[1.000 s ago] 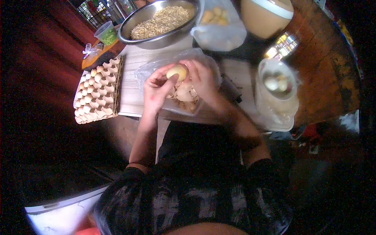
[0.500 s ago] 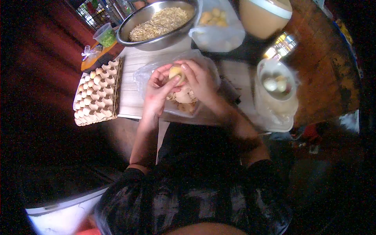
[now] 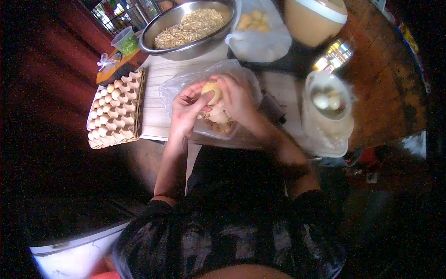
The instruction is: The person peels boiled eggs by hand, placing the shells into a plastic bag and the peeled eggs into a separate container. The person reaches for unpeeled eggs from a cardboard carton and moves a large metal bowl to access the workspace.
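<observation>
Egg (image 3: 213,90) is clamped in the left hand (image 3: 186,107). The right hand (image 3: 238,96) touches it, grip hidden, above some shells (image 3: 219,114).

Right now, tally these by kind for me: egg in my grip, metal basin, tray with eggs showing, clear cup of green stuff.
Egg in grip: 1
Metal basin: 1
Tray with eggs showing: 1
Clear green-filled cup: 1
Total: 4
</observation>
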### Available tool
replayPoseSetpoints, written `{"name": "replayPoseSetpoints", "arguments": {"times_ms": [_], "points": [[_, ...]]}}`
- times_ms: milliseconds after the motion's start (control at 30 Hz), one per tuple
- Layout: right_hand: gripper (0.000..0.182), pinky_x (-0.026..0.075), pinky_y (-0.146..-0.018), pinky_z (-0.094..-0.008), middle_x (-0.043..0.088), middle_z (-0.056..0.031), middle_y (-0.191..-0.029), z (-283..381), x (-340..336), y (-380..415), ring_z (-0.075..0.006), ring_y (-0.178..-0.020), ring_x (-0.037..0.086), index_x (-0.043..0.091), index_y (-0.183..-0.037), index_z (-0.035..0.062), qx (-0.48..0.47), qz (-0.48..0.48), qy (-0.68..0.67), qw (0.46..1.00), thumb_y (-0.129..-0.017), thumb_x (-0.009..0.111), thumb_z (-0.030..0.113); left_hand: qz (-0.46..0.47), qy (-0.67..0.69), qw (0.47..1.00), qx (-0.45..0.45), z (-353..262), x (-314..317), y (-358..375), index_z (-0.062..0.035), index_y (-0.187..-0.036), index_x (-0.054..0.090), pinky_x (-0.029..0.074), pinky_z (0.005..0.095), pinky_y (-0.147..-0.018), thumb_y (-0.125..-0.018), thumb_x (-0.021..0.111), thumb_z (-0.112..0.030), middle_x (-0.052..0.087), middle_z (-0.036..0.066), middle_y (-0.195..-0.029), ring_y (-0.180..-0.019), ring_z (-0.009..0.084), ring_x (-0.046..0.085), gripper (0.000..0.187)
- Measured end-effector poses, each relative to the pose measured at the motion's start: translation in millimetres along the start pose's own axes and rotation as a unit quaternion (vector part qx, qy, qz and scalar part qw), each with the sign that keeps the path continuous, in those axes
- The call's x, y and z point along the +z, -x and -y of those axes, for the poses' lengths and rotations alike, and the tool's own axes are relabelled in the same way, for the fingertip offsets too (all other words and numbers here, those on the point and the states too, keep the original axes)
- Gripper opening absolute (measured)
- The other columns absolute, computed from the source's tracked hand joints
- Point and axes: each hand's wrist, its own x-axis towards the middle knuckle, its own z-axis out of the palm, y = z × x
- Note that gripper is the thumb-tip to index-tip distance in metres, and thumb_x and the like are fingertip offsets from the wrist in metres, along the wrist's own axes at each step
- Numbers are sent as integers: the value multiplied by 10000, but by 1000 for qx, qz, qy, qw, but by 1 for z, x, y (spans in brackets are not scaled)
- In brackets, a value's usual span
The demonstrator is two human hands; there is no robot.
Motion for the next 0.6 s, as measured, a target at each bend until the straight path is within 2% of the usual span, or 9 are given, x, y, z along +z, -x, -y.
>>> {"name": "replayPoseSetpoints", "arguments": {"times_ms": [67, 200, 300, 367, 500, 567, 600], "points": [[206, 463, -757, -340, 619, -153, -909, -2, 2, 4, -279, -841, 602, 599, -981, 6, 89, 7, -52, 995, -927, 425, 103, 1, -2, 1000, -2, 3, -1, 0, 18, -1133, 558, 498, 202, -598, -799, 672, -65, 656, 92, -974, -786, 149, 650, 362], [216, 476, -738, -317, 631, -151, -896, -5, -6, 0, -256, -819, 618, 603, -968, 3, 50, 17, -22, 998, -934, 416, 105, 0, 4, 1000, -13, 0, 0, 0, 19, -1140, 555, 505, 208, -610, -821, 648, -88, 649, 100, -1003, -814, 154, 648, 349], [221, 477, -727, -324, 634, -139, -862, -9, -5, -3, -251, -795, 620, 615, -938, 7, 42, -6, -7, 999, -933, 416, 104, 32, 83, 995, -47, -4, -4, 0, 14, -1151, 546, 522, 224, -635, -847, 615, -124, 634, 107, -1041, -831, 163, 650, 341], [230, 493, -669, -302, 639, -115, -839, -4, -8, -4, -215, -767, 619, 620, -907, 9, 79, -15, -37, 996, -934, 414, 108, 60, 195, 973, -107, -5, -6, -1, 15, -1175, 521, 534, 232, -659, -863, 593, -152, 623, 114, -1058, -848, 173, 651, 362], [248, 507, -598, -270, 638, -94, -849, -1, -12, -6, -168, -741, 615, 623, -872, 9, 27, -30, 13, 999, -939, 411, 121, 32, 212, 972, -100, 0, -3, 0, 20, -1205, 486, 539, 222, -655, -866, 590, -159, 619, 121, -1052, -867, 179, 651, 398], [221, 419, -733, -432, 614, -133, -807, 0, -11, -6, -337, -768, 566, 625, -871, 72, 82, -22, 16, 996, -911, 443, 192, 40, 118, 989, -76, 1, -3, -2, 26, -1220, 466, 536, 205, -627, -876, 579, -183, 614, 131, -1054, -857, 180, 654, 418], [221, 419, -733, -432, 614, -133, -807, -2, -10, -6, -337, -768, 566, 625, -871, 72, 82, -21, 16, 996, -911, 443, 192, 40, 118, 989, -75, 1, -4, -3, 26, -1220, 466, 536, 205, -627, -876, 579, -183, 614, 131, -1054, -857, 180, 654, 418]]}}
